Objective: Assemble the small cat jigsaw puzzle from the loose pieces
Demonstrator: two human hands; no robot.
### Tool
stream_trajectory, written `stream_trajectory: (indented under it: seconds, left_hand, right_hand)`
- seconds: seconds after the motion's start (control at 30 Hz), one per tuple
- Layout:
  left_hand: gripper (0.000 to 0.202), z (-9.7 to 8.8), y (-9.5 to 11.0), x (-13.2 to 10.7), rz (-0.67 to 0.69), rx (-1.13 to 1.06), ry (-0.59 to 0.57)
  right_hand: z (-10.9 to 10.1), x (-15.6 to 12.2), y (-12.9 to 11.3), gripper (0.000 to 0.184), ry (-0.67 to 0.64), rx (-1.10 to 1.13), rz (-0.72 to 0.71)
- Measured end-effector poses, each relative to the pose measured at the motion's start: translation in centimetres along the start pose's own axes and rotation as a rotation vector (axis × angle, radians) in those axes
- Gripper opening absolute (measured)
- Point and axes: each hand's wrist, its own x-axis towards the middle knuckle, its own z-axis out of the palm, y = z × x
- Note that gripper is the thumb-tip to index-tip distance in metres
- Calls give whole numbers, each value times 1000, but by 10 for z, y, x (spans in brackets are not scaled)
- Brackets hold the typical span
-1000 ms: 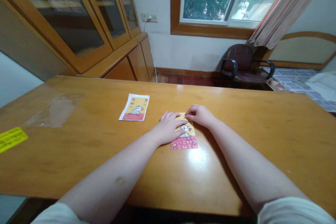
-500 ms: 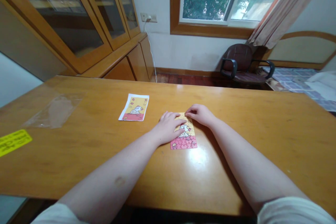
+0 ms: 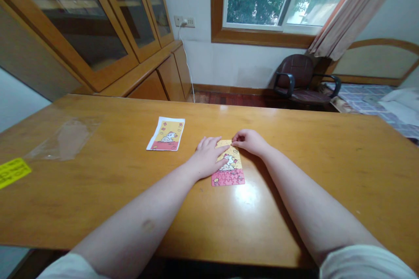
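Note:
A small jigsaw puzzle (image 3: pixel 229 177), yellow above and pink below with a white cartoon animal, lies flat on the wooden table (image 3: pixel 108 196). My left hand (image 3: pixel 208 157) rests over its left side, fingers spread, hiding part of the picture. At the puzzle's upper right corner is my right hand (image 3: pixel 248 140), with thumb and fingertips pinched together. Whatever is between those fingertips is too small or hidden to make out. To the left lies a white-edged picture card (image 3: pixel 166 135) with the same yellow and pink design.
A clear plastic bag (image 3: pixel 67 139) and a yellow label strip (image 3: pixel 15 172) lie at the table's left. Beyond the table stand a glass-door cabinet (image 3: pixel 134 56) and a dark red armchair (image 3: pixel 296 78). A white cord (image 3: pixel 187 61) hangs from a wall socket.
My left hand has shifted slightly left and up on the puzzle, uncovering more of the animal. My right hand stays pinched at the upper right corner, almost unmoved.

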Motion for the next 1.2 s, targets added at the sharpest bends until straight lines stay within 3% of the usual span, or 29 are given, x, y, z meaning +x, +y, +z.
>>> stream_trajectory:
  seconds: [0.33,0.5,0.77,0.97,1.2]
  left_hand:
    - [49,0,4,2,-51,37,-35]
    - [51,1,6,4,-3,23,-52]
    - [57,2,2,5,82,-50,-50]
    - [74,8,-2,3,32,13,-115]
    - [74,13,0,7,24,72,-112]
  right_hand:
    - [2,0,-8,8,-45,-31,81]
    - [3,-1,-12,7,-45,-55,104]
    - [3,-5,-2,15,-9,-115,-136]
    - [6,-6,0,18,24,-146,-132]
    - [8,-7,0,18,87,-147,-101]
